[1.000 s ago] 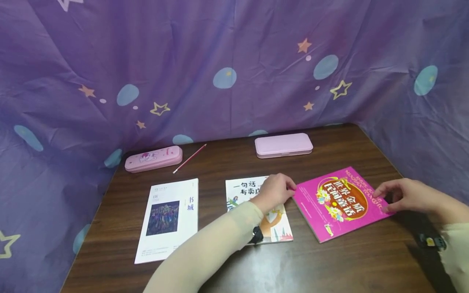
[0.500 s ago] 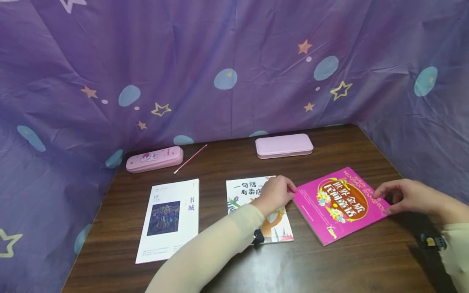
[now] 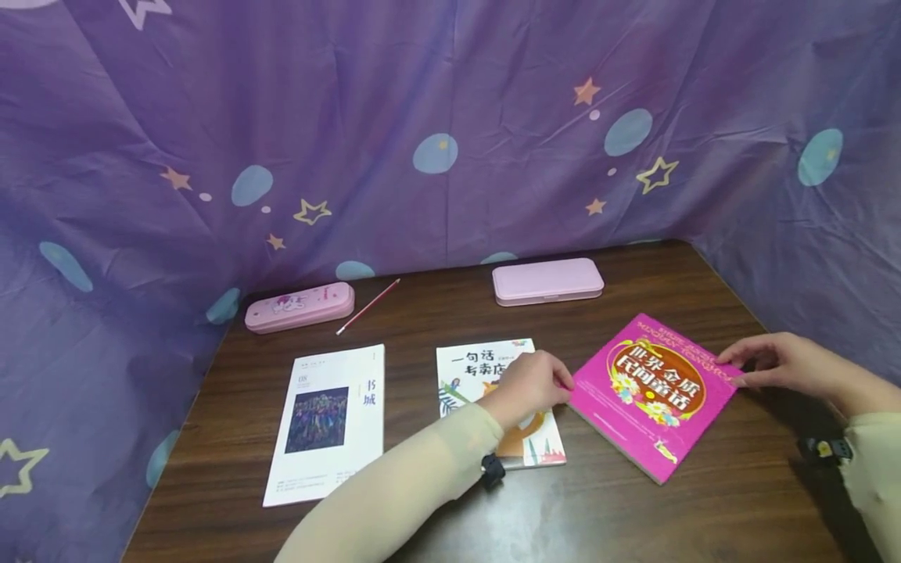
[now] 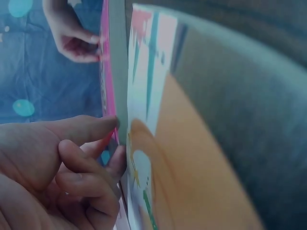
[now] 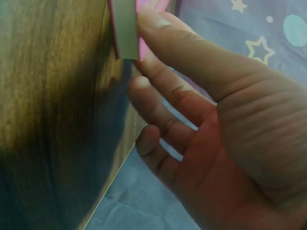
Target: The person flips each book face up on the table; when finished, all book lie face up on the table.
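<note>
Pink book: the pink book (image 3: 651, 389) with a red oval title panel lies on the right part of the brown wooden table (image 3: 633, 508), turned at an angle so that one corner points toward the near edge.
Left hand: the left hand (image 3: 529, 385) is at the book's left corner; in the left wrist view its thumb and curled fingers (image 4: 117, 163) pinch the book's edge (image 4: 116, 57).
Right hand: the right hand (image 3: 777, 363) is at the book's right corner; in the right wrist view the thumb lies on the pink cover and a finger (image 5: 158, 103) sits under the page block (image 5: 125, 28), so it holds that corner.
Picture book: a white picture book (image 3: 493, 391) with an orange drawing lies just left of the pink book, partly under the left hand and forearm.
Magazine: a white magazine (image 3: 327, 422) with a dark cover photo lies further left, apart from the picture book.
Far edge: a plain pink pencil case (image 3: 547, 281), a patterned pink pencil case (image 3: 299, 306) and a red pencil (image 3: 368, 306) between them.
Backdrop: a purple cloth (image 3: 422, 117) with stars and blue ovals hangs round the table.
</note>
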A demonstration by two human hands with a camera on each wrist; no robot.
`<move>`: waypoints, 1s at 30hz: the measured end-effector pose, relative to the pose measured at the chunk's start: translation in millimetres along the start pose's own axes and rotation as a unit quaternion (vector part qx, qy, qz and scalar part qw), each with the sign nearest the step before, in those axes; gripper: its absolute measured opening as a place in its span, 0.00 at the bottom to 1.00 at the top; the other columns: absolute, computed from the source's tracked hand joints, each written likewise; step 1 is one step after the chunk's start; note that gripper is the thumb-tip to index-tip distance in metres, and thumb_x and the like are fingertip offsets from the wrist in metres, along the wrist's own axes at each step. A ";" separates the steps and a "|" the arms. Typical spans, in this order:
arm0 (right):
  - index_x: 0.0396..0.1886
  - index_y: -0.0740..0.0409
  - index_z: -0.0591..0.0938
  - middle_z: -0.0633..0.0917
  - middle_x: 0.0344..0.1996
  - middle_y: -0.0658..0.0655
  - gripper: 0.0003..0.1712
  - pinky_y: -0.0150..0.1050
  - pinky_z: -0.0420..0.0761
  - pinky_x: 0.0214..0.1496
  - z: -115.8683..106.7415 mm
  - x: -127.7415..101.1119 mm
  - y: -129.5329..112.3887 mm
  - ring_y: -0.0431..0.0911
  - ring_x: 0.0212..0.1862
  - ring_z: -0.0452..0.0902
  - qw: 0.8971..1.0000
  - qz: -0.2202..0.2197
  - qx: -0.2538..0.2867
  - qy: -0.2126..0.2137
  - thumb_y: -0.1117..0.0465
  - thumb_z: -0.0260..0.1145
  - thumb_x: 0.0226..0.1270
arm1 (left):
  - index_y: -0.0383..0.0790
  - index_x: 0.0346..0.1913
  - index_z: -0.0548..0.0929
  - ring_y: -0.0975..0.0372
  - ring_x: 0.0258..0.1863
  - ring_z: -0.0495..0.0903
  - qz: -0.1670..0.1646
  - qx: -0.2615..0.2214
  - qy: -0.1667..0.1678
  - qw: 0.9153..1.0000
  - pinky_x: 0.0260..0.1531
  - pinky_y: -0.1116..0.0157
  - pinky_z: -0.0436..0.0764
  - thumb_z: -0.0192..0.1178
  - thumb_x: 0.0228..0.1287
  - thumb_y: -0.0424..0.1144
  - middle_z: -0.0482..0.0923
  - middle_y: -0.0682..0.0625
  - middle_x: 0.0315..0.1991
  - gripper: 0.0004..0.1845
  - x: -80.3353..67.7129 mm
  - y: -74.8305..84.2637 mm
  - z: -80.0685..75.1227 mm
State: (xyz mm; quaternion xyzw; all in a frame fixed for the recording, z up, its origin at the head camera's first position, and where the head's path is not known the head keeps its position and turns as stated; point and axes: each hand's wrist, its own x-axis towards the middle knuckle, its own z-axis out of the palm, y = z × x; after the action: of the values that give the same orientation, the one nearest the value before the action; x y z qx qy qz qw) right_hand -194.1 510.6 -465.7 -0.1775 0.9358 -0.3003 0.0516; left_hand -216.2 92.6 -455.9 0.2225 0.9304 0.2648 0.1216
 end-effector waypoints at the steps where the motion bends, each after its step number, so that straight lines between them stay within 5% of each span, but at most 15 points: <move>1: 0.45 0.60 0.87 0.88 0.35 0.38 0.16 0.30 0.76 0.30 -0.3 1.5 1.8 0.30 0.32 0.78 1.000 -0.001 0.001 0.004 0.69 0.79 0.56 | 0.57 0.37 0.93 0.74 0.26 0.76 0.000 0.000 -0.003 1.000 0.29 0.74 0.72 0.76 0.57 0.43 0.86 0.67 0.27 0.05 -2.0 0.6 0.4; 19: 0.48 0.55 0.91 0.92 0.42 0.44 0.17 0.18 0.74 0.45 -3.3 41.7 20.4 0.23 0.46 0.80 1.000 -0.023 -0.009 0.005 0.66 0.79 0.57 | 0.61 0.38 0.92 0.77 0.21 0.75 0.007 -0.018 -0.034 0.999 0.24 0.73 0.71 0.77 0.54 0.43 0.81 0.70 0.22 0.09 -34.1 11.6 12.3; 23: 0.47 0.53 0.92 0.92 0.43 0.46 0.17 0.20 0.76 0.44 -3.5 54.0 14.6 0.24 0.45 0.81 0.999 -0.042 -0.027 0.004 0.66 0.79 0.56 | 0.61 0.39 0.91 0.79 0.21 0.75 0.009 -0.017 -0.032 0.999 0.25 0.75 0.71 0.77 0.53 0.43 0.82 0.71 0.21 0.11 -41.4 18.0 17.9; 30: 0.44 0.46 0.92 0.91 0.42 0.45 0.15 0.30 0.81 0.43 -7.3 74.5 3.9 0.24 0.44 0.79 0.997 -0.015 -0.070 -0.016 0.60 0.80 0.56 | 0.61 0.41 0.89 0.80 0.16 0.74 -0.005 -0.028 -0.032 0.999 0.24 0.78 0.70 0.79 0.50 0.45 0.83 0.72 0.21 0.14 -50.3 29.0 29.7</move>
State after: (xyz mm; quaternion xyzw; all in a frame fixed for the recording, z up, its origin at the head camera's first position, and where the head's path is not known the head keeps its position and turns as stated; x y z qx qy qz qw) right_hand -266.2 490.4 -461.2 -0.1996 0.9507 -0.2323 0.0498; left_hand -152.0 103.6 -459.2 0.2223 0.9196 0.2825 0.1587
